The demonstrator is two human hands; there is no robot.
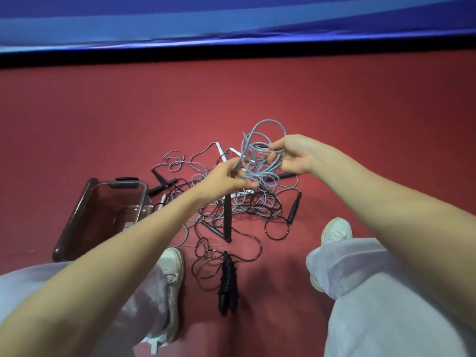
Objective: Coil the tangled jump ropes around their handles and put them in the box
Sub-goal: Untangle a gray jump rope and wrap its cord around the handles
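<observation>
Currently left hand (224,177), right hand (292,155) pinch one grey rope (258,173); one box (75,217)

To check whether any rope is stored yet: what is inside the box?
None of the ropes shows inside the box; only its bare bottom and a pale patch I cannot identify. The left forearm covers its near right corner, hiding that part.

Left hand (226,179), right hand (291,155) grip grey rope (260,150) loops, apparently tangled.
</observation>
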